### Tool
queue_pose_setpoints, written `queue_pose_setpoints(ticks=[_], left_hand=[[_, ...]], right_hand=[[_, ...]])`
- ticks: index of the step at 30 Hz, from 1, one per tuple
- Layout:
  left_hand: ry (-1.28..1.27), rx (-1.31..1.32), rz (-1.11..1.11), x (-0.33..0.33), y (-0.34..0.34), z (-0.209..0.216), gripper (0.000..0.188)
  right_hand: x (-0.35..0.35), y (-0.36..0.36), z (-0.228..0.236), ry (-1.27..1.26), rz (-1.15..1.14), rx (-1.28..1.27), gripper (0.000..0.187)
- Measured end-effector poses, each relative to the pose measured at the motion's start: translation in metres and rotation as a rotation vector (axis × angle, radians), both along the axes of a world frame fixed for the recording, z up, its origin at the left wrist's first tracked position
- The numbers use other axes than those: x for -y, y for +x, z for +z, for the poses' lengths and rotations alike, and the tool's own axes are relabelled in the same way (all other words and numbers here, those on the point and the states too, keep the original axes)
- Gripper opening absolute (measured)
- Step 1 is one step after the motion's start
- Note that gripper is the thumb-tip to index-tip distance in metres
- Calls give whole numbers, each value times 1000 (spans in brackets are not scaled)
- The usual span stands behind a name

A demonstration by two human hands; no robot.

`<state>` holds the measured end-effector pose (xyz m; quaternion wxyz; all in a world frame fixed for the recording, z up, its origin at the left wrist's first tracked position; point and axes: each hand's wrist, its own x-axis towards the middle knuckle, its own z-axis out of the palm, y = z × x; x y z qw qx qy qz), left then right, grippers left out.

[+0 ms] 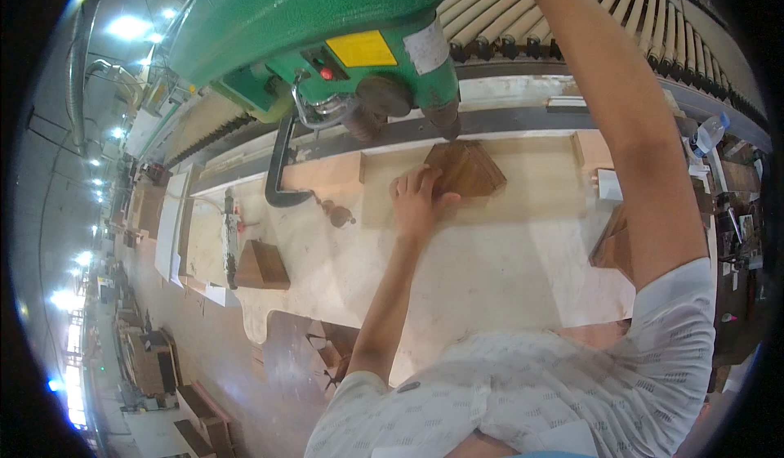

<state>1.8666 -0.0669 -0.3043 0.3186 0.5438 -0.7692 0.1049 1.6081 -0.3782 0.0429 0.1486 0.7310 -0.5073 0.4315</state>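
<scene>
The left hand (416, 199) lies flat with fingers pressing on a dark wood block (465, 168), which sits on the pale table (506, 254) under the green drill machine (327, 17). The right arm reaches up out of the picture; its grip I cannot tell.

Viewpoint: head-worn, above the desk (506, 270), close over it.
Facing: steeply down and forward toward the green machine (327, 25) (fisheye bends the edges).
Nearness: the machine looms at the top; own shirt fills the bottom.
</scene>
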Motion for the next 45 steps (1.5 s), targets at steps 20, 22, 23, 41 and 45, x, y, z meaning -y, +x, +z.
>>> queue_pose_setpoints(ticks=[20,22,23,41,45], left_hand=[[216,-261,173,5,4,-8,97],[212,-238,192,4,4,-9,98],[207,-225,202,5,4,-8,98],[277,-373,126,3,-9,-1,106],[304,-369,125,4,-9,5,106]], right_hand=[[-52,-77,-207,1246,399,275,32],[-52,-48,-214,1277,281,302,31],[-50,-41,-218,1312,271,336,30],[-39,-37,-296,1136,396,923,29],[-36,-34,-305,1096,398,978,29]])
